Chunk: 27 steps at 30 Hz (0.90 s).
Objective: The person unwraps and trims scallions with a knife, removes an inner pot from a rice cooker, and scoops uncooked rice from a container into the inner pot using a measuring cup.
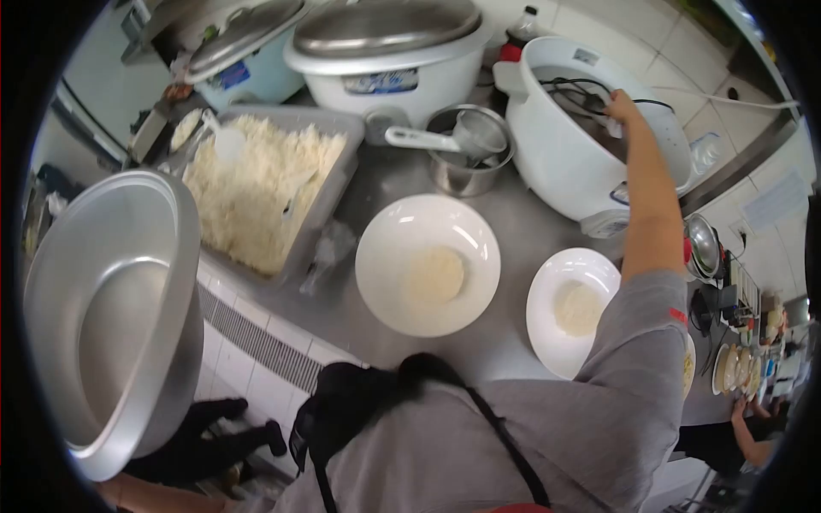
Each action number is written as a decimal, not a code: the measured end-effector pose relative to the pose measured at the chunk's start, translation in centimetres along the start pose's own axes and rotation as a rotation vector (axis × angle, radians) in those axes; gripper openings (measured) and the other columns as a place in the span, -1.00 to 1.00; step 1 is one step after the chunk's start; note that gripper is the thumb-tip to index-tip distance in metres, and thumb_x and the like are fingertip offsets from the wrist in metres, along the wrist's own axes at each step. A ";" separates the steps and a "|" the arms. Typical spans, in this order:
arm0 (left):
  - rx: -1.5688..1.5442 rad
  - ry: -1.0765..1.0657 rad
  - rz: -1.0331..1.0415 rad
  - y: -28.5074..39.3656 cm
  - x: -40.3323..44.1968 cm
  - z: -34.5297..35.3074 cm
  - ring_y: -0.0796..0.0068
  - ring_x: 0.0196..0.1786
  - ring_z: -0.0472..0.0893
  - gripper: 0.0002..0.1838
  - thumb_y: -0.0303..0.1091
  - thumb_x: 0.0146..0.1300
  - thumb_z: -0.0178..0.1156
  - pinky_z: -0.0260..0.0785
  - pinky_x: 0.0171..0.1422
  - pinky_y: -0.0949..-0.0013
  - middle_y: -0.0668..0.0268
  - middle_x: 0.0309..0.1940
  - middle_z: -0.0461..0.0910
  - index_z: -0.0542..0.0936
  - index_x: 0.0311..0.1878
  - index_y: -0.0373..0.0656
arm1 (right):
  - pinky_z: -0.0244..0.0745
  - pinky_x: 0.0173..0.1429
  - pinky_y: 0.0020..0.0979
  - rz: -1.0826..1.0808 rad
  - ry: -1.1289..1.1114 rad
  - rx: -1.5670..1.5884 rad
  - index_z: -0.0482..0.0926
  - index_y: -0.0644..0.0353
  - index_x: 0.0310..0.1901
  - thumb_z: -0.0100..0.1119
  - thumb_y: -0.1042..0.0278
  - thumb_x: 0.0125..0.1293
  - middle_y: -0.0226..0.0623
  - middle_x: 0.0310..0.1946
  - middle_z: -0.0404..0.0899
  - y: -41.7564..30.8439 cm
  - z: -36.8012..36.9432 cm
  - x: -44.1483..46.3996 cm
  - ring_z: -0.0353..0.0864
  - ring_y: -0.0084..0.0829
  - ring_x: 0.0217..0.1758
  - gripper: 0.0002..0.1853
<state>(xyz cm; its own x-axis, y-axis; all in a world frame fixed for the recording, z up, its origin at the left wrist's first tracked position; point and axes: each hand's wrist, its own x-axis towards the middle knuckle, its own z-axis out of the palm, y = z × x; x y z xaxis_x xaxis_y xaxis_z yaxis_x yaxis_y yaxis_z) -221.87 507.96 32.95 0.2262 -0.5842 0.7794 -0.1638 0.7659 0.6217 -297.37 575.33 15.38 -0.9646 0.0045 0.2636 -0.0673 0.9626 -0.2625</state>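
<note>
A black cord point(592, 103) is pinched in the right hand point(622, 109) at the open white rice cooker point(546, 150). The wide silver metal pot point(137, 316) is tilted far leftward, nearer the left hand, whose grip is hidden.

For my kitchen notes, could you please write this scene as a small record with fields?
Right hand: at the open white cooker, by a black cord
Left hand: hidden; its forearm is below the tilted metal pot
Gray tray: heaped white rice
Round bowl: pale mound
Oval dish: similar mound
Strainer: over a small pot
</note>
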 end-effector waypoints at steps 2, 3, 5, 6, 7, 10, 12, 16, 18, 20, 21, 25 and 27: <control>0.069 -0.013 0.077 -0.9 1.2 -1.2 0.32 0.04 0.46 -0.61 -0.38 0.28 -0.15 0.30 0.15 0.39 0.06 0.04 0.40 0.33 0.09 -0.46 | 0.45 -0.20 -0.29 0.197 -0.237 0.077 0.37 0.23 -0.03 0.25 0.43 -0.12 -0.18 -0.22 0.51 -4.6 -3.7 -4.3 0.53 -0.31 -0.21 -0.48; 0.096 -0.017 0.114 -1.5 1.8 -1.9 0.32 0.04 0.46 -0.61 -0.39 0.28 -0.15 0.31 0.15 0.39 0.06 0.04 0.40 0.33 0.09 -0.46 | 0.45 -0.18 -0.30 0.163 -0.197 0.086 0.37 0.24 -0.02 0.25 0.44 -0.13 -0.14 -0.19 0.51 -3.7 -2.6 -3.6 0.54 -0.30 -0.19 -0.47; 0.162 -0.051 0.211 -2.9 3.2 -3.5 0.32 0.03 0.46 -0.61 -0.39 0.27 -0.15 0.31 0.15 0.39 0.06 0.04 0.40 0.33 0.09 -0.47 | 0.44 -0.14 -0.31 0.042 -0.159 -0.138 0.41 0.23 -0.03 0.23 0.41 -0.12 -0.06 -0.13 0.50 -1.0 -1.7 -1.0 0.55 -0.26 -0.15 -0.49; 0.210 -0.072 0.277 -3.7 3.8 -4.5 0.32 0.03 0.46 -0.61 -0.40 0.27 -0.14 0.31 0.14 0.39 0.05 0.04 0.41 0.33 0.09 -0.47 | 0.44 -0.12 -0.31 -0.047 -0.153 -0.377 0.44 0.21 -0.04 0.20 0.37 -0.09 -0.01 -0.10 0.50 -0.7 -1.5 0.4 0.55 -0.23 -0.12 -0.53; 0.266 -0.106 0.359 -4.6 4.2 -5.3 0.32 0.03 0.46 -0.61 -0.40 0.27 -0.14 0.32 0.14 0.40 0.05 0.03 0.41 0.33 0.09 -0.47 | 0.44 -0.11 -0.30 -0.049 0.040 -0.357 0.48 0.16 -0.07 0.17 0.31 -0.03 -0.02 -0.12 0.51 -0.5 -1.3 0.9 0.55 -0.20 -0.12 -0.59; 0.304 -0.153 0.456 -5.5 4.2 -5.5 0.32 0.03 0.46 -0.61 -0.41 0.26 -0.14 0.32 0.14 0.40 0.04 0.03 0.41 0.33 0.09 -0.48 | 0.44 -0.10 -0.29 -0.043 0.393 -0.143 0.54 0.10 -0.13 0.09 0.21 0.08 -0.08 -0.20 0.56 -5.9 -5.2 -2.1 0.56 -0.16 -0.14 -0.68; -0.105 -0.025 -0.053 -3.6 3.5 -3.8 0.33 0.01 0.48 -0.62 -0.43 0.26 -0.15 0.35 0.11 0.40 0.08 0.03 0.42 0.33 0.10 -0.45 | 0.44 -0.11 -0.25 -0.119 0.607 0.114 0.58 0.09 -0.27 0.03 0.19 0.13 -0.15 -0.33 0.59 -11.4 -7.8 -3.4 0.56 -0.13 -0.20 -0.77; -0.124 0.029 -0.123 -4.9 5.5 -3.7 0.33 0.00 0.49 -0.63 -0.42 0.27 -0.15 0.37 0.09 0.39 0.10 0.04 0.41 0.34 0.10 -0.41 | 0.44 -0.16 -0.26 -0.366 0.572 0.244 0.59 0.15 -0.34 0.03 0.22 0.13 -0.11 -0.38 0.57 -22.1 -8.6 -3.2 0.56 -0.13 -0.26 -0.78; -0.259 0.120 -0.432 -2.3 4.4 -1.2 0.33 0.01 0.48 -0.62 -0.38 0.29 -0.18 0.36 0.12 0.37 0.11 0.05 0.40 0.34 0.12 -0.35 | 0.44 -0.18 -0.25 -0.515 0.587 0.268 0.59 0.18 -0.36 0.04 0.24 0.12 -0.09 -0.39 0.57 -27.6 -6.7 -2.6 0.55 -0.12 -0.28 -0.79; -0.237 0.078 -0.388 -3.3 4.7 -1.2 0.32 0.01 0.48 -0.61 -0.36 0.30 -0.19 0.36 0.13 0.36 0.10 0.04 0.41 0.34 0.12 -0.34 | 0.44 -0.19 -0.25 -0.596 0.554 0.294 0.59 0.20 -0.36 0.06 0.24 0.12 -0.09 -0.39 0.57 -33.7 -5.5 -3.4 0.55 -0.11 -0.29 -0.78; -0.206 0.025 -0.343 -3.8 5.0 -1.4 0.32 0.01 0.48 -0.61 -0.34 0.31 -0.20 0.36 0.14 0.35 0.09 0.04 0.41 0.33 0.13 -0.33 | 0.44 -0.19 -0.25 -0.620 0.506 0.316 0.59 0.21 -0.37 0.07 0.23 0.12 -0.08 -0.40 0.57 -36.6 -5.1 -4.3 0.55 -0.11 -0.30 -0.78; -0.259 0.076 -0.405 -6.4 7.3 -0.3 0.32 0.01 0.49 -0.62 -0.34 0.31 -0.22 0.35 0.14 0.35 0.11 0.03 0.42 0.33 0.13 -0.31 | 0.44 -0.19 -0.25 -0.664 0.354 0.344 0.59 0.22 -0.39 0.08 0.23 0.12 -0.08 -0.43 0.57 -46.4 -4.0 -6.1 0.56 -0.11 -0.33 -0.77; -0.300 0.083 -0.451 -8.6 8.8 0.5 0.33 0.00 0.49 -0.62 -0.35 0.32 -0.22 0.35 0.15 0.36 0.12 0.03 0.43 0.33 0.14 -0.29 | 0.44 -0.20 -0.25 -0.657 0.329 0.334 0.59 0.23 -0.41 0.08 0.21 0.13 -0.08 -0.46 0.58 -50.6 -3.7 -6.5 0.56 -0.12 -0.35 -0.76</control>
<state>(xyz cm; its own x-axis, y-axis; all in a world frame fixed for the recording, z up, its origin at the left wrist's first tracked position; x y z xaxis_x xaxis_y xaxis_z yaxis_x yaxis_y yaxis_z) -218.94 496.05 34.50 0.2875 -0.8587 0.4242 0.2454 0.4941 0.8340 -286.81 527.58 30.37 -0.5809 -0.4046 0.7063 -0.7172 0.6648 -0.2091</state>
